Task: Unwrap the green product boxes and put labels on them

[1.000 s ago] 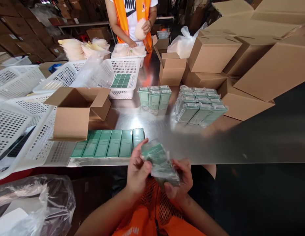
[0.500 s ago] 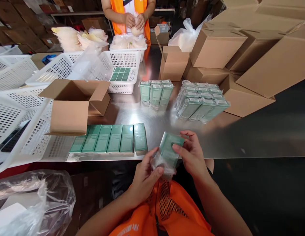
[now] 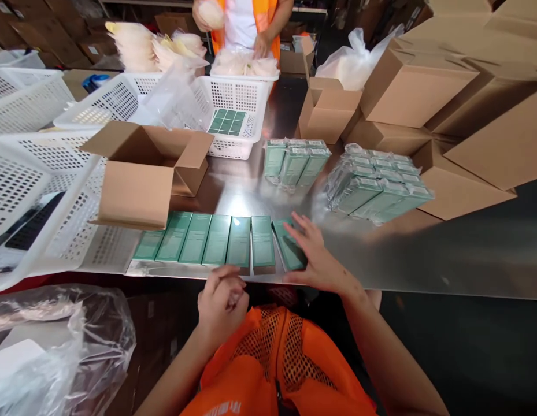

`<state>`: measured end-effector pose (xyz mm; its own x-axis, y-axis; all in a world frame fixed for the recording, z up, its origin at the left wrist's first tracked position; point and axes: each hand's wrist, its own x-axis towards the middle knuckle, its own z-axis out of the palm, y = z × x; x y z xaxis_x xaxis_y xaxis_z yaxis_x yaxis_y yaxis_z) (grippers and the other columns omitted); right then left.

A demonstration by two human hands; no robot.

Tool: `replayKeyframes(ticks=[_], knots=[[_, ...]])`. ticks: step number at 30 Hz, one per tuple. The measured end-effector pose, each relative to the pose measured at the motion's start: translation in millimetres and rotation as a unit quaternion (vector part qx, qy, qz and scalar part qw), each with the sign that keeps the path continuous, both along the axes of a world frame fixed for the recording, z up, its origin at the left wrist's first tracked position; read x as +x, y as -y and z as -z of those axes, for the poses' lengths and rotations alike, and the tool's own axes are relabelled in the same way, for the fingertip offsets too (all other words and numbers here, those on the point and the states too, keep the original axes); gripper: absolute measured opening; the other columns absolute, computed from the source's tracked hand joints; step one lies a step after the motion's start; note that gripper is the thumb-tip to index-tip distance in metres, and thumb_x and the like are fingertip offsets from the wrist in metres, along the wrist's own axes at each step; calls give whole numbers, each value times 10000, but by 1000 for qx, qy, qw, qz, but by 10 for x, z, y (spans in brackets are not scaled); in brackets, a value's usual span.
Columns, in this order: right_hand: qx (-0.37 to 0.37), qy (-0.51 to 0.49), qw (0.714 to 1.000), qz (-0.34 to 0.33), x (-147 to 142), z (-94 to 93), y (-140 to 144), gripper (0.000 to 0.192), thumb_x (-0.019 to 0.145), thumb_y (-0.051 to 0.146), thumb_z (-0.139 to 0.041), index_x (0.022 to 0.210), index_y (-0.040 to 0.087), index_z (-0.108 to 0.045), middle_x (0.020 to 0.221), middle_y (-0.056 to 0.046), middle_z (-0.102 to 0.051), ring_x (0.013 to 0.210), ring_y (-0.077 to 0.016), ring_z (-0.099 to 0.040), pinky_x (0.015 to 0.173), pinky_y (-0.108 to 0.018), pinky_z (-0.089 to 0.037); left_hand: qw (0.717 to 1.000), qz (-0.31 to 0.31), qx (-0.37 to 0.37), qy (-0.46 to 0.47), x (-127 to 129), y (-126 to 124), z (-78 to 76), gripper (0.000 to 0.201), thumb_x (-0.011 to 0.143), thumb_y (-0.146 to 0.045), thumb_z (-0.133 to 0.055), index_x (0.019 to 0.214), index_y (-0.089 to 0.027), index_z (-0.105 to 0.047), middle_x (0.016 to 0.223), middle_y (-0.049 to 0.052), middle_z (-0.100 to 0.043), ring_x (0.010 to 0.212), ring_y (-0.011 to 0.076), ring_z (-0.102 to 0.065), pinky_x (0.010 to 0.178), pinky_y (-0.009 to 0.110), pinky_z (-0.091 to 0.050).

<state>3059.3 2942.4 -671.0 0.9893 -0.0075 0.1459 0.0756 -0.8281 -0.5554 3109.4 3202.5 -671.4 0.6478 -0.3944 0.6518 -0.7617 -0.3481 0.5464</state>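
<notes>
Box (image 3: 289,247) lies flat under the spread right hand (image 3: 320,263) on the counter (image 3: 424,254); left hand (image 3: 222,300) is pressed together around clear wrap.

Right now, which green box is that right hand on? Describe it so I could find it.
Start at the steel table and its near edge, where a row of flat green boxes lies. The box under the right hand is the rightmost one, lying slightly askew, unlike its straight neighbours.

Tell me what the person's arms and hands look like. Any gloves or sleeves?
No gloves and no sleeves: the left hand and right hand are bare, and so are both forearms. No rings or watch show. An orange mesh vest covers the chest.
</notes>
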Motion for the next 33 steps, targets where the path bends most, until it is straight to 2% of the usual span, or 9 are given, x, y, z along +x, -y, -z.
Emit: replayKeyframes(ticks=[3, 7, 11, 16, 22, 25, 29, 31, 33], knots=[[-57, -10, 995, -86, -80, 72, -26, 1028, 765, 817, -630, 1600, 309, -309, 1687, -139, -180, 1553, -431, -64, 1185, -668, -268, 989, -34, 123, 73, 157, -25, 11, 357, 844, -170, -640, 1200, -206, -644, 1185, 102, -726, 910, 233, -706, 656, 309, -539], [-70, 29, 996, -35, 30, 210, -108, 947, 844, 748, -596, 1605, 265, -307, 1651, -167, -274, 1552, -407, -122, 1183, -661, -304, 959, 4, 248, 137, 323, 106, 17, 453, 918, -337, -673, 1362, -257, -637, 1397, 82, -651, 1098, 358, -644, 719, 417, -465], [-90, 26, 995, -16, 94, 271, -276, 815, 900, 673, -595, 1585, 306, -353, 1668, -132, -244, 1558, -418, -59, 1152, -689, -342, 964, 67, 225, 123, 417, 175, 64, 373, 960, -221, -627, 1332, -220, -662, 1324, 75, -700, 1154, 329, -644, 703, 386, -414], [-109, 39, 993, -1, 19, 279, -404, 717, 945, 614, -568, 1565, 297, -397, 1666, -129, -252, 1560, -421, -6, 1144, -703, -342, 965, 118, 216, 92, 472, 77, 118, 355, 977, -196, -601, 1321, -118, -635, 1348, 116, -680, 1167, 318, -633, 814, 407, -472], [-123, 15, 992, -6, 15, 265, -468, 701, 948, 613, -553, 1536, 246, -452, 1650, -163, -279, 1550, -453, 23, 1120, -715, -365, 963, 153, 217, 50, 531, 28, 180, 389, 981, -216, -590, 1365, -153, -608, 1375, 138, -657, 1241, 318, -591, 977, 496, -532], [-125, -37, 991, -28, 12, 126, -438, 778, 919, 657, -574, 1563, 254, -408, 1663, -168, -246, 1544, -473, -1, 1107, -715, -378, 964, 156, 208, 49, 551, 30, 154, 398, 965, -185, -605, 1361, -151, -610, 1370, 138, -659, 1233, 315, -592, 1000, 499, -544], [-109, -94, 985, -96, 185, -308, -150, 854, 906, 745, -512, 1600, 285, -319, 1656, -143, -282, 1532, -428, -191, 1107, -627, -431, 976, 131, 148, 92, 507, -29, 35, 272, 925, -164, -667, 1196, -157, -691, 1261, 130, -709, 1154, 298, -629, 972, 451, -554], [-136, -29, 989, -53, 451, -556, 78, 727, 977, 676, -451, 1580, 280, -364, 1625, -129, -354, 1520, -379, -260, 1153, -617, -377, 986, 105, 70, 105, 430, -81, -32, 244, 898, -101, -683, 1130, -175, -704, 988, 79, -756, 935, 221, -672, 849, 351, -573], [-187, 66, 979, 43, 818, -756, 299, 588, 1040, 524, -431, 1555, 243, -405, 1613, -134, -371, 1527, -360, -245, 1182, -628, -309, 993, 81, 1, 82, 318, -128, -84, 259, 878, -59, -680, 1096, -196, -701, 718, -1, -685, 667, 142, -611, 661, 255, -536]])
